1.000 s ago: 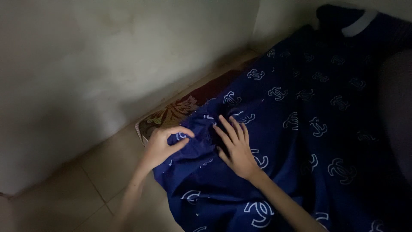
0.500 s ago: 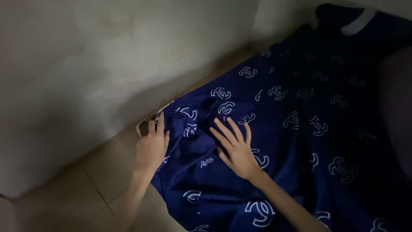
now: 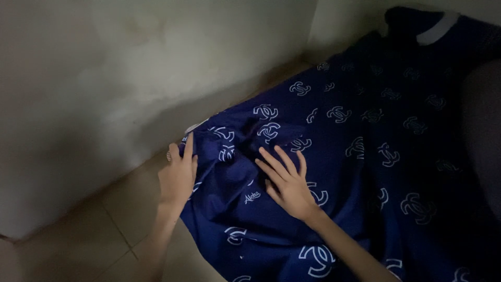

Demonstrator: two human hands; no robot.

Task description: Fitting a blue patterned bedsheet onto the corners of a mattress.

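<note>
Navy cloth [image 3: 344,172], printed all over with white looping motifs, lay spread from the centre of the frame to the right edge and up toward the upper right, where a white collar band [image 3: 437,28] showed in the gloom. Light was poor; details in the dark right side could not be made out.

My left hand [image 3: 177,175] lay flat along the cloth's left edge, left of centre, fingers straight and pressed on the hem, clamped on nothing. My right hand [image 3: 287,183] rested palm down at centre, fingers [image 3: 274,162] splayed over the fabric, also gripping nothing. The two hands sat apart, a rumpled ridge of cloth between them.

A tiled floor [image 3: 99,230] filled the lower left; a pale wall [image 3: 130,68] filled the upper left.

Risks as I judged them: neither hand actually held the fabric, so any sideways push could bunch it further rather than flatten it. The left edge hung at the brink of whatever carried it, so the cloth might slide down to the floor. Dim light could hide creases.
</note>
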